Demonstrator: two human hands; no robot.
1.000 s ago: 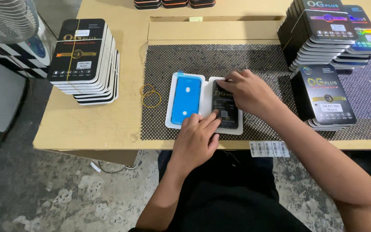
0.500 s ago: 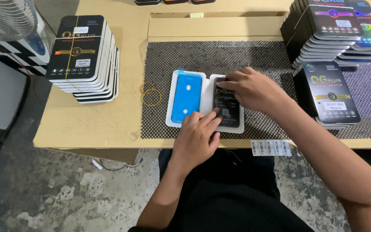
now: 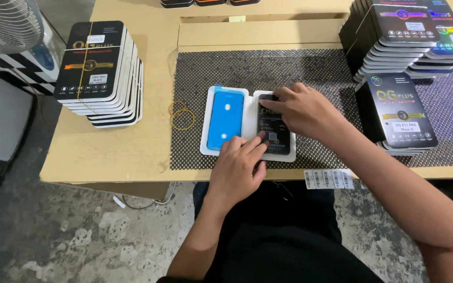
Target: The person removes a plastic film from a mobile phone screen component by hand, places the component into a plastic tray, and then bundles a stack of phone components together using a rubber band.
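Note:
An open white tray (image 3: 251, 123) lies on a black mesh mat (image 3: 289, 73). Its left half holds a phone screen with a blue film (image 3: 225, 119). In its right half lies a dark phone screen part (image 3: 274, 135). My left hand (image 3: 239, 166) rests at the tray's near edge, fingertips pressing the lower end of the dark part. My right hand (image 3: 300, 109) covers the part's upper end, fingers on its top left corner.
A banded stack of black boxes (image 3: 98, 71) stands at the left of the wooden table (image 3: 106, 152). More black boxes (image 3: 405, 36) are piled at the right, one stack (image 3: 402, 112) nearer me. Two rubber bands (image 3: 182, 116) lie beside the tray. A fan (image 3: 6, 23) stands at far left.
Both hands stay on the dark part; my right hand's fingers have shifted slightly over its upper end. The tray has not moved.

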